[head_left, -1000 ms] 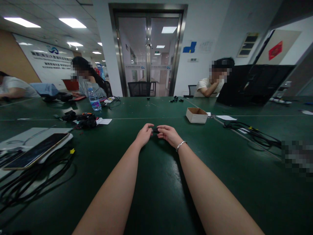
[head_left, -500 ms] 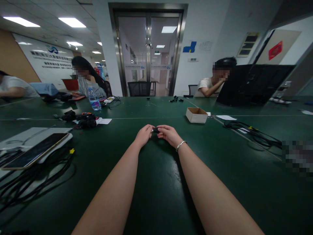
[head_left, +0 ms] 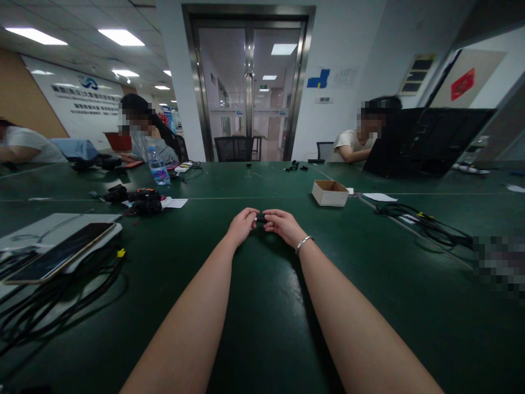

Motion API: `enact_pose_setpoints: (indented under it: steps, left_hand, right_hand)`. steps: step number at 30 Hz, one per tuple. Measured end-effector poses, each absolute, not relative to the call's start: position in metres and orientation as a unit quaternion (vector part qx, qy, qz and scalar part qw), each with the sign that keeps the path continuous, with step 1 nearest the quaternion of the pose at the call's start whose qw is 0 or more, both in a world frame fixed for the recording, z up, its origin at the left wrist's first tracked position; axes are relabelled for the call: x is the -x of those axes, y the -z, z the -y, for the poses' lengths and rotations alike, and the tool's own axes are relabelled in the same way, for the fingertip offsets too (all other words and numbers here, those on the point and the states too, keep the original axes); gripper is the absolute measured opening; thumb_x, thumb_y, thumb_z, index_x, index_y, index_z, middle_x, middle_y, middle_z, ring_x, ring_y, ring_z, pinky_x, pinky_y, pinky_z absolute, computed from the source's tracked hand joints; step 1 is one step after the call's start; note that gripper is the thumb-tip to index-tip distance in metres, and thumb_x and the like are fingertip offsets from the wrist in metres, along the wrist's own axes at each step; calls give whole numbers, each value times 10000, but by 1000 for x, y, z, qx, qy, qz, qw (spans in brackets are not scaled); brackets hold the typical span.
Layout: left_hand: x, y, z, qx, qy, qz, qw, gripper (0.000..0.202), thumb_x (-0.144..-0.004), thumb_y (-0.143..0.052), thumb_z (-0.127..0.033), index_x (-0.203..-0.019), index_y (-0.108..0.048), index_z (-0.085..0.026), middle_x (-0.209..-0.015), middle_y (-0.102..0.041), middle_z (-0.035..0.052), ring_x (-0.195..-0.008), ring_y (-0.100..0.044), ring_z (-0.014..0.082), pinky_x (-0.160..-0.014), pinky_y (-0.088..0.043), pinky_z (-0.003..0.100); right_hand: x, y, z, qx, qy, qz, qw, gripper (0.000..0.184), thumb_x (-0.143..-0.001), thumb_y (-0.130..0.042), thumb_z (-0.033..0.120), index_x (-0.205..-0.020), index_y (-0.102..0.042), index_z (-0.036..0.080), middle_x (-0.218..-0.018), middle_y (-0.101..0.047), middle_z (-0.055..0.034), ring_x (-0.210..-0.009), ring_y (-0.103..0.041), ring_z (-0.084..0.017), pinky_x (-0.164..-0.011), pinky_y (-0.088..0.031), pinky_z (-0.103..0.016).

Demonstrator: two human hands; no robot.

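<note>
On the table (head_left: 262,312), left hand (head_left: 241,225) and right hand (head_left: 284,225) fingers (head_left: 273,215) still clamp black part (head_left: 260,219).

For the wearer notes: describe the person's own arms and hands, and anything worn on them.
The left forearm and right forearm are bare, with no sleeves in view. The left hand and right hand wear no gloves. A thin silver bangle circles the right wrist; the left wrist carries nothing. Rings are too small to tell.
</note>
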State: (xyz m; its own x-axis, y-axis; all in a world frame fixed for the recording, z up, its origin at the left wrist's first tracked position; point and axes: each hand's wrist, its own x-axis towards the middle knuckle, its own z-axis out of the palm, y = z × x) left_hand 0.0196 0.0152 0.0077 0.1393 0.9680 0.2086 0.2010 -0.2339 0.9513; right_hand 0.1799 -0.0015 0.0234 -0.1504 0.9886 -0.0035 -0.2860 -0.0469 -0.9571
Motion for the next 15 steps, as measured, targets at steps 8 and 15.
enact_pose_setpoints:
  steps: [8,15]
  left_hand:
    - [-19,-9,-16,-633,-464,-462,413,241,-810,-467,-256,-966,-631,-172,-609,-522,-18,-560,-478,118,-549,-360,228]
    - [-18,-8,-17,-636,-458,-464,414,261,-808,-454,-268,-951,-646,-164,-594,-520,-12,-561,-480,123,-543,-357,233]
  right_hand:
    - [-180,-22,-1,388,-610,452,523,115,-778,-658,51,-868,-663,122,-698,-671,-35,-518,-624,-86,-503,-548,-175]
    - [-179,-24,1,396,-608,452,519,111,-784,-648,46,-868,-658,118,-676,-664,-35,-515,-623,-90,-504,-545,-175]
